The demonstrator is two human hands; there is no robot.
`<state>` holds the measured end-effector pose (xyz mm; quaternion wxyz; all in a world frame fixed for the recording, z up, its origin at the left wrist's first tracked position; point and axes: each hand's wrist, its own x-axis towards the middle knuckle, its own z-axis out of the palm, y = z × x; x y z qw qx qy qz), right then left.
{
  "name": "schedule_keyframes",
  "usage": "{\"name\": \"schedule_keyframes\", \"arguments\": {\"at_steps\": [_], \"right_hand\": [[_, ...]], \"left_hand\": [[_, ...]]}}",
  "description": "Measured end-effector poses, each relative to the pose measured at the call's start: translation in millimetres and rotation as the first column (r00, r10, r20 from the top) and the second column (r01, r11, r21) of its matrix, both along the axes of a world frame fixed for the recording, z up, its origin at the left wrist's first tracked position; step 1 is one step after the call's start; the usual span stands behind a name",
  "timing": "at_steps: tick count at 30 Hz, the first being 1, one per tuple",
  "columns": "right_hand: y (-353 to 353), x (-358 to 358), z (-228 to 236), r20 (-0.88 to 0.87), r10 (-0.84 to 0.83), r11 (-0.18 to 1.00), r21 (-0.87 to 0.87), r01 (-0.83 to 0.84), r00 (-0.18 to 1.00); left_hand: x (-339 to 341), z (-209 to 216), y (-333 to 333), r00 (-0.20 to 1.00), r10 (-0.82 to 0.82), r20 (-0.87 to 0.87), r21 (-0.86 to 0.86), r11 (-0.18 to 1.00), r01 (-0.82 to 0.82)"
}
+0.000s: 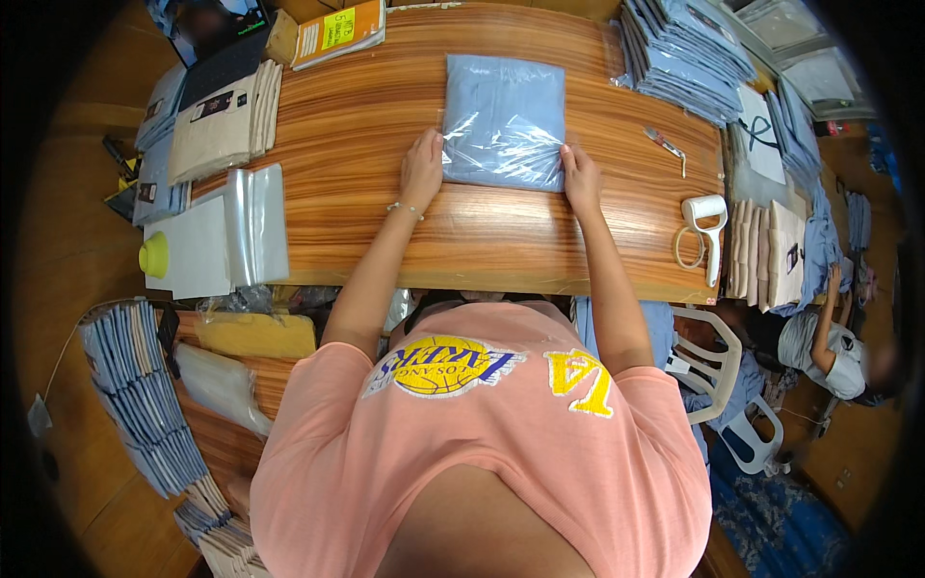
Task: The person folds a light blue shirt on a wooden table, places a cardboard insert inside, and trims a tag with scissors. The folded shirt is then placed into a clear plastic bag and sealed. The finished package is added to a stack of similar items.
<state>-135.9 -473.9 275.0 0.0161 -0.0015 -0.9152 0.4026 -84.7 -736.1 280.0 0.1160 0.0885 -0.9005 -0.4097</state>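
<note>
A folded light-blue garment in a clear plastic bag [504, 116] lies flat on the wooden table in front of me. The plastic catches the light in creases across its lower half. At the package's left edge, my left hand [422, 166] is closed on the border of the bag, a beaded bracelet on its wrist. My right hand [581, 181] grips the lower right edge, thumb on top and the other fingers partly hidden along the side.
Stacks of bagged blue garments [679, 53] stand at the far right, beige ones [217, 130] at the left beside clear plastic sleeves [258, 223]. A lint roller [708, 217], a tape ring [688, 248] and a small cutter [665, 143] lie at right. Another person [824, 342] works beyond.
</note>
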Motion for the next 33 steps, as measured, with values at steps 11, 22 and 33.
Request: {"name": "schedule_keyframes", "arguments": {"at_steps": [11,22,33], "right_hand": [[-1,-9,2,0.126,-0.024,1.000,-0.008,0.025,0.992],[-18,-23,2,0.099,-0.169,0.958,0.250,0.140,0.981],[-20,-16,-11,-0.343,-0.047,0.941,0.301,0.157,0.938]], "left_hand": [[1,10,7,0.996,0.025,0.083,-0.015,1.000,-0.024],[-16,6,9,0.972,0.051,0.228,-0.248,0.969,0.007],[-8,-12,14,0.986,0.169,-0.007,-0.498,0.854,-0.150]]}}
